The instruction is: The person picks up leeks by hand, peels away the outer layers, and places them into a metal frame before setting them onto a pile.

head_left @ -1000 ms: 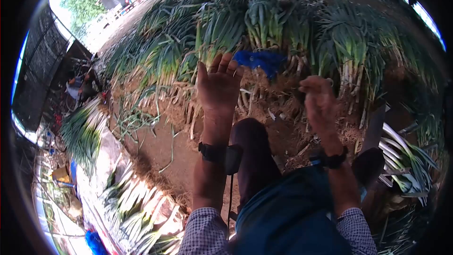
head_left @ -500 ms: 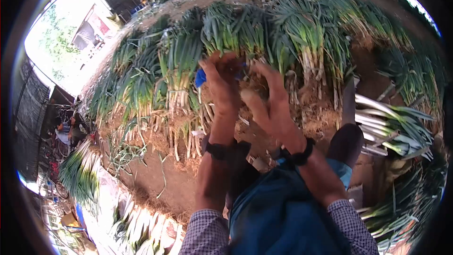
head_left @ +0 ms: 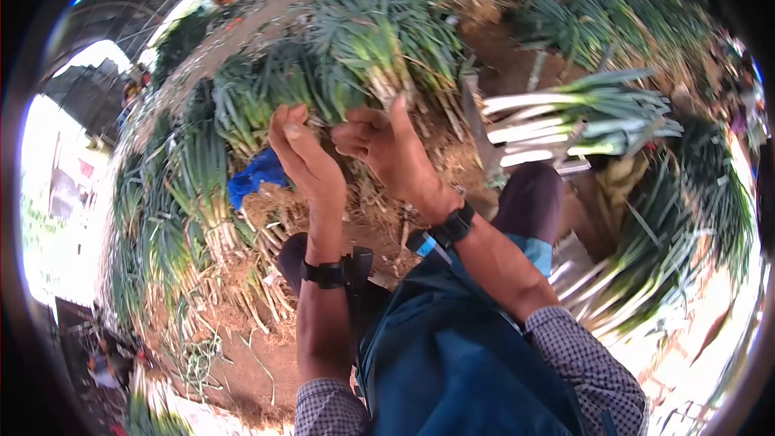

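My left hand (head_left: 307, 157) is raised before the leeks, its fingers loosely curved and nothing visible in it. Close by on the right is my right hand (head_left: 395, 157), thumb stretched up, fingers half bent and apart from the left hand; it too shows nothing held. Behind the hands stand bundles of leeks (head_left: 367, 40) with green tops and rooted white ends. A crumpled blue cloth or bag (head_left: 257, 176) lies among the roots left of my left hand. Trimmed leeks (head_left: 565, 117) with clean white stems lie at the right on a low support with metal parts.
More leeks (head_left: 666, 234) are piled at the lower right. Loose green scraps (head_left: 198, 363) lie on the brown soil at the lower left. A blade-like upright piece (head_left: 478, 125) stands beside my knee (head_left: 529, 202). Further leek rows (head_left: 630, 20) spread at the back right.
My view has turned right, so the leeks appear further left. My hands have moved apart from the blue cloth, which now shows more fully, and the right hand's fingers have bent in.
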The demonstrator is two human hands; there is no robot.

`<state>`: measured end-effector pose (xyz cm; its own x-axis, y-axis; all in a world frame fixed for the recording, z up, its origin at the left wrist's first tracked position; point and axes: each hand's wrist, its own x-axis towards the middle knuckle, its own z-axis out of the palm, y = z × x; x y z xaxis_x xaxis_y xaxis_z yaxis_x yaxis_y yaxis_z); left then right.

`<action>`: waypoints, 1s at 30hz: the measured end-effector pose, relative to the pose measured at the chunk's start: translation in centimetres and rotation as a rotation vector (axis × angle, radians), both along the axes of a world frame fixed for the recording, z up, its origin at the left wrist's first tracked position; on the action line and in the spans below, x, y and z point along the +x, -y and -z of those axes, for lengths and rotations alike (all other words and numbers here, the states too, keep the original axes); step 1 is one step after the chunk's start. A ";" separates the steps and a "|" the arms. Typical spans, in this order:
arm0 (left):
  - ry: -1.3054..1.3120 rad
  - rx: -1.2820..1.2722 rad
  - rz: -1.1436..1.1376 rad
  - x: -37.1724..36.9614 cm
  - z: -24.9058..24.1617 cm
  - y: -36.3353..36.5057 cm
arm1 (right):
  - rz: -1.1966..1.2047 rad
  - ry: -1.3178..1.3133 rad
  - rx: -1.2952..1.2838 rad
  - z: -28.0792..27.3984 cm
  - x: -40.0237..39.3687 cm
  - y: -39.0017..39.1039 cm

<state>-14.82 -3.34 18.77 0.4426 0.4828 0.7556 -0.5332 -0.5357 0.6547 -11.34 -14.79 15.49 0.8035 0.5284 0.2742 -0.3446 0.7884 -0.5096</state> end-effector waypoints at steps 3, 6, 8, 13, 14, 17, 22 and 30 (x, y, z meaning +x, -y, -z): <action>-0.128 -0.050 0.071 1.2 2.6 1.5 | 0.024 0.026 -0.142 0.0 1.5 3.9; -0.176 0.094 0.135 1.9 3.1 3.0 | 0.112 -0.008 -0.182 0.1 4.1 6.4; -0.159 0.117 0.174 2.8 3.5 3.7 | 0.148 -0.037 -0.211 -0.1 5.7 7.6; -0.436 0.374 0.362 6.8 5.9 2.8 | 0.150 -0.035 -0.357 0.7 10.5 9.7; -0.444 0.431 0.357 7.7 6.9 2.6 | 0.166 -0.024 -0.405 0.7 11.2 10.2; -0.461 0.444 0.344 9.7 9.6 2.1 | 0.233 0.029 -0.460 3.2 13.2 10.7; -0.643 0.338 0.404 11.1 12.2 2.8 | 0.510 0.040 -0.821 9.3 14.2 11.3; -0.760 -0.374 0.652 15.0 11.9 4.4 | 0.729 0.366 -1.219 12.6 16.3 10.4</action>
<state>0.17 -7.73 6.84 0.9916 0.1269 0.0258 -0.0273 0.0095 0.9996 4.92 -25.17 2.90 0.9737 0.0931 0.2078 0.2248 -0.2459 -0.9429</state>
